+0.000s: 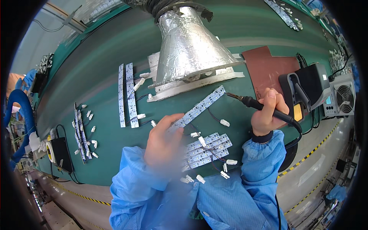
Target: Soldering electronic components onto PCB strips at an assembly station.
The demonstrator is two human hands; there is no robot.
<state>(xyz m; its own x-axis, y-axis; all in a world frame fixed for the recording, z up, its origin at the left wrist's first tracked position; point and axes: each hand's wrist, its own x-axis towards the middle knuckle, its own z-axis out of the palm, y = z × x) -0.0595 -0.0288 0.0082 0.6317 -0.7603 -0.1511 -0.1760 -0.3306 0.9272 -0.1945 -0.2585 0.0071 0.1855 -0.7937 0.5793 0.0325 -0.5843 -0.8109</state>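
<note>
My left hand (163,140) pinches the near end of a narrow white LED circuit board (203,105), which slants up to the right over the green mat. A blurred patch hides part of that hand. In my right hand (270,113) is a black soldering iron (252,102), gripped like a pen. Its tip points left, close to the board's far end; whether they touch I cannot tell. From the board a thin dark wire runs to a white connector (225,123). Below it lies a pile of similar LED boards (211,149) with wires and white connectors.
A foil-covered fume hood (191,46) stands at the back middle. More LED boards (131,96) lie left of it, others (81,132) farther left. At right are a brown pad (264,63), a soldering stand (306,86) and a fan-fitted unit (343,97). A solder reel device (60,155) sits at left.
</note>
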